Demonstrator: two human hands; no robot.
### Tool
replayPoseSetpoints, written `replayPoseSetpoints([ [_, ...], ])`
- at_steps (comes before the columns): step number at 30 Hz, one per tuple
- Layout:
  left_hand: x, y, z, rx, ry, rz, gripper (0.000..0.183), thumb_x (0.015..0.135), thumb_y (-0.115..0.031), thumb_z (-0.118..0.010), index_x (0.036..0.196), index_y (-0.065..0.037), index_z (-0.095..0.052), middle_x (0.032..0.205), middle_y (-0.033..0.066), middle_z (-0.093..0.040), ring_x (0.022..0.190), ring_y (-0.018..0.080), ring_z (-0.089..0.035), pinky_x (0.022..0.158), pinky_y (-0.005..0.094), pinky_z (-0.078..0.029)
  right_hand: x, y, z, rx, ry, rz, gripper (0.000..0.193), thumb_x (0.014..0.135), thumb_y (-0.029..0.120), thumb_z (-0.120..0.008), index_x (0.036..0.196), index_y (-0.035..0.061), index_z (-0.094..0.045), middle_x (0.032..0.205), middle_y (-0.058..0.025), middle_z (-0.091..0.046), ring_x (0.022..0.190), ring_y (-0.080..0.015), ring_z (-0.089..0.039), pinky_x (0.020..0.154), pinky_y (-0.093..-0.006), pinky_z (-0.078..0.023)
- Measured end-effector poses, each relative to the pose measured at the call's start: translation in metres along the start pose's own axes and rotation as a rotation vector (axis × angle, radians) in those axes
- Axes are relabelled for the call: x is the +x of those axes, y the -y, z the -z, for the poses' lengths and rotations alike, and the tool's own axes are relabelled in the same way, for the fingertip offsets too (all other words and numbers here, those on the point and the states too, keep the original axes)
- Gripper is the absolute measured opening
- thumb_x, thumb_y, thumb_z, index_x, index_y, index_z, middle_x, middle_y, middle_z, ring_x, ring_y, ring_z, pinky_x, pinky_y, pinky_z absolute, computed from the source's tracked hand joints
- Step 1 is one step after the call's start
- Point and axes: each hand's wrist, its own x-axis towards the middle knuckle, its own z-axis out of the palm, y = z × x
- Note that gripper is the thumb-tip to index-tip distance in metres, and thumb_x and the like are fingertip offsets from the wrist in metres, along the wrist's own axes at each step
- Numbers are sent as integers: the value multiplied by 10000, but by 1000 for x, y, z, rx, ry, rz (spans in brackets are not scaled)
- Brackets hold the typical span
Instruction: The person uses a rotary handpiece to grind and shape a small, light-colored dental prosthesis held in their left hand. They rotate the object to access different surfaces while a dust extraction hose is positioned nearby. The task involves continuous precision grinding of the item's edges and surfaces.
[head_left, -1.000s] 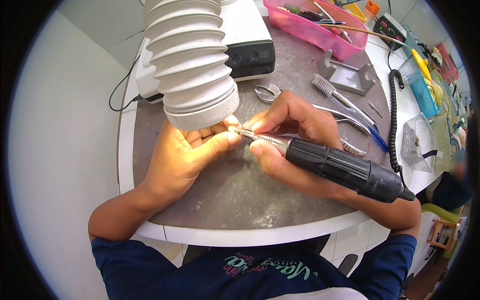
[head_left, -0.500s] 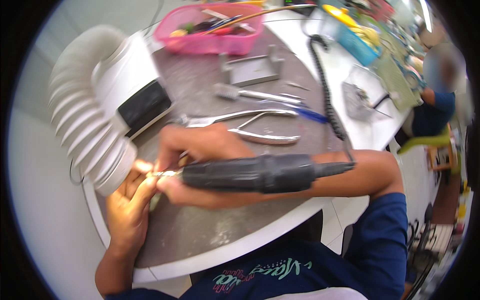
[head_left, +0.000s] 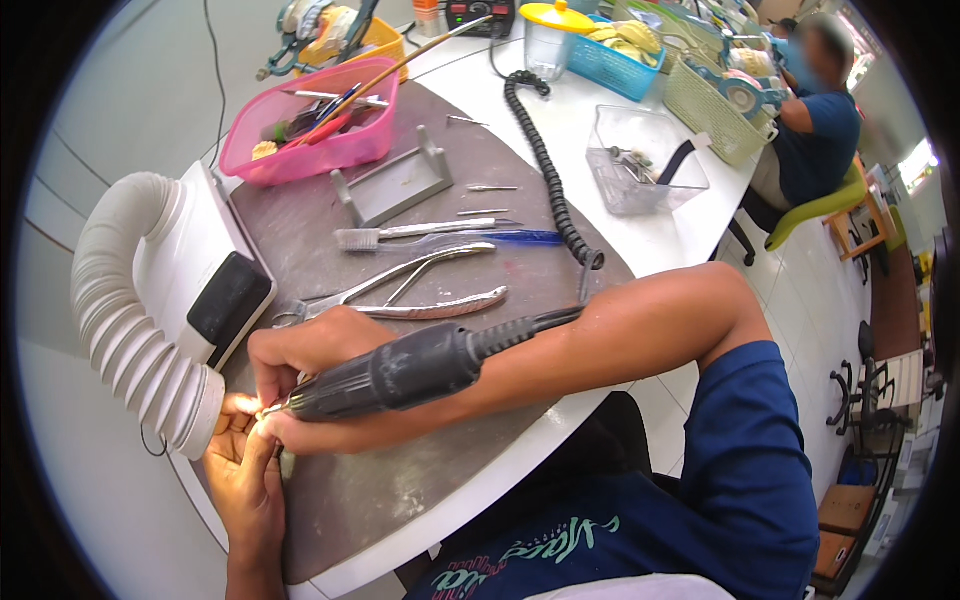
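Black ribbed cylindrical handpiece (head_left: 392, 376) is held above the near left part of the grey, dust-marked tabletop (head_left: 365, 505), its metal nose angled toward the left fingertips. Its body is clamped in the right hand (head_left: 335, 332). By the thumb and fingers of the left hand (head_left: 245, 472), a small pale piece (head_left: 262, 414) is pinched at the nose; its shape is too small to be made out. Both hands are set together at the fingertips. Just beside them, the mouth of a white corrugated plastic hose (head_left: 112, 305) is positioned. Beyond the right hand, silver metal pliers (head_left: 465, 304) are laid flat, near a grey two-posted bracket (head_left: 400, 190).
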Motion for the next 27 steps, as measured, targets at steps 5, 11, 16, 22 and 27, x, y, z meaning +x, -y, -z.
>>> replayPoseSetpoints([
  [5, -1, 2, 4, 28, 7, -12, 199, 915, -2, -569, 1094, -30, -485, 1069, 91, -584, 988, 151, -592, 887, 284, -464, 0, -2, -1, 2, 9, 6, 220, 670, 172, -669, 777, 17, -556, 624, -100, -585, 561, -221, -598, 543, -338, -466],
  [11, 0, 2, 4, 5, -4, 3, 204, 913, 1, -580, 1091, -38, -489, 1057, 81, -587, 985, 144, -589, 881, 276, -466, -1, -3, 0, 6, 0, 21, 216, 666, 165, -669, 772, 15, -556, 628, -103, -588, 572, -223, -607, 546, -337, -466],
  [16, 0, 2, 4, 2, -6, 2, 205, 913, -3, -588, 1089, -40, -489, 1067, 82, -587, 985, 145, -590, 881, 276, -467, 0, -4, -1, -11, -1, 40, 214, 667, 161, -671, 772, 14, -556, 633, -103, -593, 574, -225, -610, 548, -336, -466],
  [22, 0, 2, 2, -10, -20, 4, 210, 904, -1, -601, 1081, -40, -494, 1064, 86, -583, 986, 146, -587, 885, 277, -467, 0, -4, -2, -4, -24, 44, 222, 657, 166, -677, 771, 19, -557, 632, -102, -592, 572, -232, -612, 543, -342, -464],
  [27, 0, 4, 7, 16, -2, -19, 216, 902, 3, -603, 1083, -39, -493, 1074, 96, -585, 995, 151, -589, 887, 279, -469, -1, -2, 1, -42, 41, 28, 234, 755, 217, -671, 806, 20, -554, 691, -107, -606, 605, -237, -609, 557, -338, -460],
])
